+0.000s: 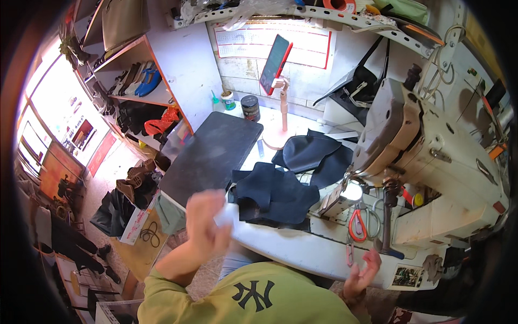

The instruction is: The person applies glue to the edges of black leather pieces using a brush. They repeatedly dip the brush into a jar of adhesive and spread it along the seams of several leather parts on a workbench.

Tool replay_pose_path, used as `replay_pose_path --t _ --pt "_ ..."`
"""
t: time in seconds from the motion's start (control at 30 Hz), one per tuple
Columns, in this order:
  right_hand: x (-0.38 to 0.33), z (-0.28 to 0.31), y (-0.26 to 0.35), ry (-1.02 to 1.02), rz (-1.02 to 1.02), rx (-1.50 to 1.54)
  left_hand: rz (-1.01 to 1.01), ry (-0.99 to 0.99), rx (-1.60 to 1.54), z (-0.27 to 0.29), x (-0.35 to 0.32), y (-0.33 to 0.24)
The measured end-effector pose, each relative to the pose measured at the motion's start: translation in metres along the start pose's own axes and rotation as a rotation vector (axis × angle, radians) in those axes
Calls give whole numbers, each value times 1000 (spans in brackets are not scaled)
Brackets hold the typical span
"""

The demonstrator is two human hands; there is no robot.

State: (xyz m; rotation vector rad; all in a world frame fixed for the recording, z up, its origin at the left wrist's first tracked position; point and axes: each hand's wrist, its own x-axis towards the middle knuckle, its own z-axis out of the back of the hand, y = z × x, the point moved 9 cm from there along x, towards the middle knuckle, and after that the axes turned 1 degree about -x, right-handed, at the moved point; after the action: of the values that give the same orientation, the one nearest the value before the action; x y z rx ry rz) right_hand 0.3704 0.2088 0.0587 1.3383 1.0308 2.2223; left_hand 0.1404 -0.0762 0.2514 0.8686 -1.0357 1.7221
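Green shirt front [294, 299] nearest. Left hand [205, 224]: grip closed on one small white item [227, 215], blurred, at 8 o'clock from overlapping black leather-like pieces [275, 194], count unclear. Right hand [362, 274]: grip half open, nothing seen in it. Scissors [358, 238] at its 12, two handle loops, probably parked for reach. Sewing machine [442, 175], one, at the pieces' 2. One phone [275, 63] at their 12, propped on a stand [284, 110], likely for viewing.

Far-left glare, dark rim, blurred left fingers [220, 239]
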Motion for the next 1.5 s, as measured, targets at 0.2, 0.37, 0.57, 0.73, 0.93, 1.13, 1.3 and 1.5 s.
replay_pose_path --t 0.2,0.37,0.57,0.73,0.93,1.13,1.3,1.5 --pt "-4 -49 42 173 36 87 -754 -522 -863 93 7 -122" --pt "-24 -48 42 205 -136 118 -810 -605 -937 115 8 -113" --pt "-41 -43 40 133 -240 13 -881 -792 -991 131 -21 -87" --pt "-33 -66 45 220 -219 15 -725 -585 -812 127 -23 -67" --pt "-19 -95 57 314 -207 23 -199 390 -1239 54 18 -24" --pt "-13 -119 50 346 -250 98 -88 443 -2136 31 40 -49" --pt "-4 -134 29 368 -289 77 -293 622 -2016 6 49 -5" --pt "11 -154 25 420 -262 40 288 561 -415 -151 26 174"
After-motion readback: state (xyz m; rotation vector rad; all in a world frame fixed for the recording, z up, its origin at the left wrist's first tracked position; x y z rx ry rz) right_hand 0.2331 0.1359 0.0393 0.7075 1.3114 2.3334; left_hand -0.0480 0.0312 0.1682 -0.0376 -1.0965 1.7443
